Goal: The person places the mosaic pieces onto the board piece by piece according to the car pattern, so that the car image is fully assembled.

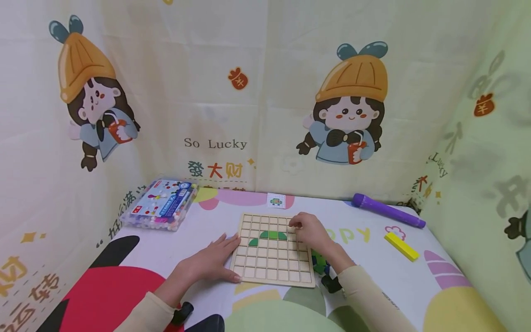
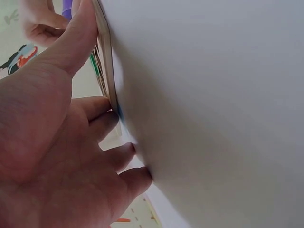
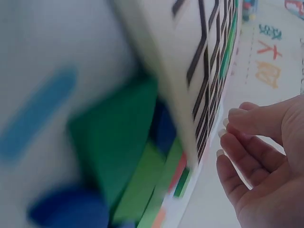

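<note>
A wooden grid board (image 1: 271,263) lies on the table with several green pieces (image 1: 273,235) set in its cells: flat-sided ones and rounded-corner ones. At its left edge my left hand (image 1: 213,259) rests with fingers spread; thumb and index touch the rim, and the other fingertips meet the tabletop in the left wrist view. My right hand (image 1: 311,233) is over the board's upper right part, fingers bent and thumb close to the index finger (image 3: 242,126). I cannot tell whether a small piece sits between those fingertips. Loose green and blue pieces (image 3: 116,137) lie beside the board's right edge, partly under my right forearm.
A small pattern card (image 1: 275,201) with a coloured grid picture lies behind the board. At back left is a clear plastic box (image 1: 159,205) of colourful parts. A purple stick-like object (image 1: 387,210) and a yellow bar (image 1: 401,246) lie to the right. Printed cloth walls surround the table.
</note>
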A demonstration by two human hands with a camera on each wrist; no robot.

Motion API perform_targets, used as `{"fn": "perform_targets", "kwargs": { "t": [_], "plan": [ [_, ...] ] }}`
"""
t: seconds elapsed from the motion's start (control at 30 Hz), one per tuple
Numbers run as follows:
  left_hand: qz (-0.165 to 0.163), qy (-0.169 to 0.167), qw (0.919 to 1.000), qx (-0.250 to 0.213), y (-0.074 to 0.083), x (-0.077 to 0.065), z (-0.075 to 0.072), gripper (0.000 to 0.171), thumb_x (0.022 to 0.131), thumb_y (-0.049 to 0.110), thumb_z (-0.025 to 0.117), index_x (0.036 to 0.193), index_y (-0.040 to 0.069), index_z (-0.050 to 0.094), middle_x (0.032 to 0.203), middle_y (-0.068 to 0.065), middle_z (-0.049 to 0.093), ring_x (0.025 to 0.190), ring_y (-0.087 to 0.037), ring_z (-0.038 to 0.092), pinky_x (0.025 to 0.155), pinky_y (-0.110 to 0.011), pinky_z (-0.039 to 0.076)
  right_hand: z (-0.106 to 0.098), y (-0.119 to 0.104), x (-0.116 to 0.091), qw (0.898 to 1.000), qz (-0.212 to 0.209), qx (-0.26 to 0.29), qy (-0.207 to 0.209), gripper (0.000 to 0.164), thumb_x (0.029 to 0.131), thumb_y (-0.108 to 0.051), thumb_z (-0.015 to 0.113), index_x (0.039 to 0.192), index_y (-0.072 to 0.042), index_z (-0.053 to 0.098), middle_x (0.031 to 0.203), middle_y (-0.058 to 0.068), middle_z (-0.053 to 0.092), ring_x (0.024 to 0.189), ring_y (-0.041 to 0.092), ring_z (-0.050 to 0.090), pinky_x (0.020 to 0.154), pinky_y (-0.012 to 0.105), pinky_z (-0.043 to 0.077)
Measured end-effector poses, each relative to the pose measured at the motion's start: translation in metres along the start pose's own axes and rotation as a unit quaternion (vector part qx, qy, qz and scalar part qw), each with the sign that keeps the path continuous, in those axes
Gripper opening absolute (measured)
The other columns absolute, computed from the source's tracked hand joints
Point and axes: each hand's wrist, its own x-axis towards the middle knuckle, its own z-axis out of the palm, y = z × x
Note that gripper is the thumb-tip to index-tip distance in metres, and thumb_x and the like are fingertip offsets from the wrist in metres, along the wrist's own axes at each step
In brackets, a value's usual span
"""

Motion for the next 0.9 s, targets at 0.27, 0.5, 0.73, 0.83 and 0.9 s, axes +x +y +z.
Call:
{"fn": "perform_targets", "kwargs": {
  "t": [0.27,0.5,0.73,0.83,0.9],
  "plan": [
    [0.005,0.004,1.0,-0.001,0.0,-0.001,-0.001,0.105,0.075,0.055,0.08,0.156,0.009,0.031,0.165,-0.008,0.027,0.154,-0.04,0.015,0.121,-0.061,0.021,-0.018,0.027,-0.003,0.997,0.07,-0.021,-0.003,0.033,0.082,0.008,0.058,0.108,-0.005,0.074,0.106,0.008,0.07,0.101,0.026,0.065,0.092,0.047,0.055],
    [0.01,0.006,0.9999,-0.006,0.0,-0.003,-0.001,0.105,0.075,0.054,0.081,0.156,0.007,0.031,0.165,-0.009,0.027,0.154,-0.041,0.014,0.121,-0.063,0.02,-0.026,0.044,-0.006,0.991,0.127,-0.018,-0.025,0.032,0.084,0.004,0.059,0.112,-0.005,0.071,0.113,0.011,0.069,0.104,0.028,0.061,0.1,0.051,0.051],
    [0.006,0.003,1.0,-0.005,0.0,-0.001,0.0,0.105,0.075,0.055,0.08,0.156,0.009,0.031,0.165,-0.008,0.027,0.154,-0.04,0.015,0.121,-0.062,0.02,-0.024,0.054,-0.008,0.992,0.116,-0.024,-0.034,0.025,0.084,0.003,0.062,0.101,-0.008,0.076,0.109,0.007,0.069,0.098,0.024,0.059,0.1,0.05,0.051],
    [0.005,0.003,1.0,-0.006,-0.001,-0.001,0.001,0.105,0.075,0.055,0.08,0.156,0.009,0.032,0.165,-0.008,0.027,0.154,-0.04,0.015,0.121,-0.062,0.02,-0.023,0.055,-0.008,0.994,0.099,-0.033,-0.035,0.022,0.083,0.005,0.064,0.096,-0.008,0.076,0.103,0.005,0.068,0.094,0.022,0.059,0.098,0.048,0.053],
    [0.005,0.005,1.0,-0.006,-0.001,-0.001,0.0,0.105,0.075,0.055,0.081,0.156,0.009,0.032,0.165,-0.008,0.027,0.154,-0.04,0.015,0.121,-0.062,0.02,-0.023,0.054,-0.008,0.995,0.088,-0.04,-0.037,0.021,0.082,0.006,0.066,0.093,-0.009,0.076,0.099,0.004,0.067,0.092,0.021,0.058,0.096,0.048,0.053]
  ]
}}
